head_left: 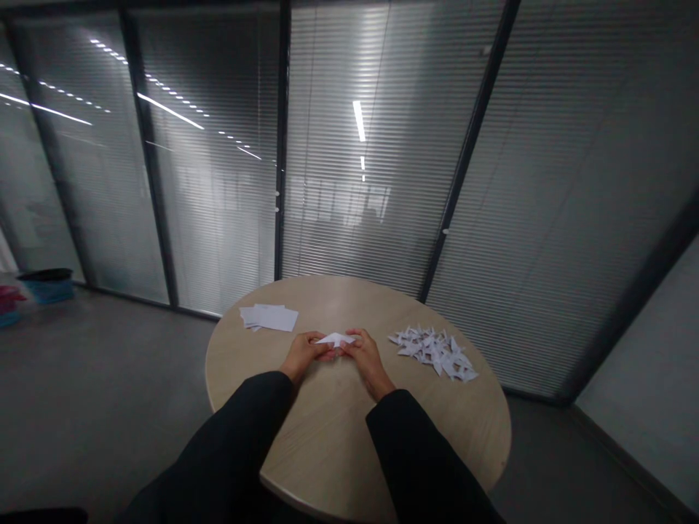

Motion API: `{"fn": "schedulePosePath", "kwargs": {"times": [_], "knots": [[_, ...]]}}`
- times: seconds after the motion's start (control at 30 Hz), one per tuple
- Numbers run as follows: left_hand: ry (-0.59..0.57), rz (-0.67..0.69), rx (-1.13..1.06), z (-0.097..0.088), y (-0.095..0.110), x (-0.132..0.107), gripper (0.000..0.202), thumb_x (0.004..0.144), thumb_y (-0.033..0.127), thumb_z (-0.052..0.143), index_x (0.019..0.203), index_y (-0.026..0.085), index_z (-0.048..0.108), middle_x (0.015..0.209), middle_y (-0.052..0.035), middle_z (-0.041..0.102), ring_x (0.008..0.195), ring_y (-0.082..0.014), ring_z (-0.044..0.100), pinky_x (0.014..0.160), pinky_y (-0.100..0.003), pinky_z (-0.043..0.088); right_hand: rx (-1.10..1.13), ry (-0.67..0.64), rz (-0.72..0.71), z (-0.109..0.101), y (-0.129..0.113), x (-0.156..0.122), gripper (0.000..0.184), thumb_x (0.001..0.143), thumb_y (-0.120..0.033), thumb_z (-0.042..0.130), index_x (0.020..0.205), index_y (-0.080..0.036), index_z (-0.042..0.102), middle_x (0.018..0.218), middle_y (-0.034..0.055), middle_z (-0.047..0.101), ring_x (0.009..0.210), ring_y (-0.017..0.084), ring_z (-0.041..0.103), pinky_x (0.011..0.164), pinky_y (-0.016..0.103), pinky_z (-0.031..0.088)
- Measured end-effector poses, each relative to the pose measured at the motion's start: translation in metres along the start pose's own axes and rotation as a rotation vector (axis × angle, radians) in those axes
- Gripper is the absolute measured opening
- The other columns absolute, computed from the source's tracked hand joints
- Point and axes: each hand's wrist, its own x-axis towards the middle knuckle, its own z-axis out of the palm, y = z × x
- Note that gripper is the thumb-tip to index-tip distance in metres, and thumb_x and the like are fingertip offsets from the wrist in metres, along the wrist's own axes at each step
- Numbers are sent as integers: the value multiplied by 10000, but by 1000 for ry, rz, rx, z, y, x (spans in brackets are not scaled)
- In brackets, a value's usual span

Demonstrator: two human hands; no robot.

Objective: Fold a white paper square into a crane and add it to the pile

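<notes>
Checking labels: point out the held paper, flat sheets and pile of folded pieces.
Held paper (336, 339), head view: its middle.
Flat sheets (277, 318), head view: top sheet's face.
Pile of folded pieces (434, 351), head view: its middle.

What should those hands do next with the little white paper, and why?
Perhaps the right hand should press a crease into the folded paper while the left hand steadies it. The hands hold it from both sides, and it looks like a broad, low peak, while the pile of pointed white pieces shows slimmer tips.
</notes>
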Motion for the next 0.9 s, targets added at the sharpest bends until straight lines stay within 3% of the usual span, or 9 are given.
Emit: {"fn": "schedulePosePath", "kwargs": {"times": [0.23,0.4,0.67,0.9], "knots": [[-4,20,47,1,2,-1,264,535,176,804,725,81,648,638,-70,693,582,-164,658,619,-255,534,-56,-19,37,2,-4,-4,576,519,-310,775,1011,-204,495,635,-31,650,604,190,647,613,308,498],[-23,34,66,0,-3,2,296,507,218,823,707,91,646,625,-56,689,563,-160,646,603,-260,525,-31,-3,10,3,-6,-7,510,535,-276,745,979,-202,504,685,-16,670,626,180,646,627,295,490],[-1,58,113,-3,-6,5,353,498,268,833,736,84,649,627,-55,682,562,-159,639,598,-259,512,-76,38,-25,4,-6,-3,403,536,-240,704,896,-216,524,599,-41,640,542,162,609,540,271,466],[-89,83,-38,-3,-3,2,444,510,245,835,866,104,609,718,-64,707,647,-170,670,678,-283,534,-2,30,5,2,-8,-2,407,522,-267,737,877,-194,550,625,-22,669,536,153,617,582,284,488]]}}
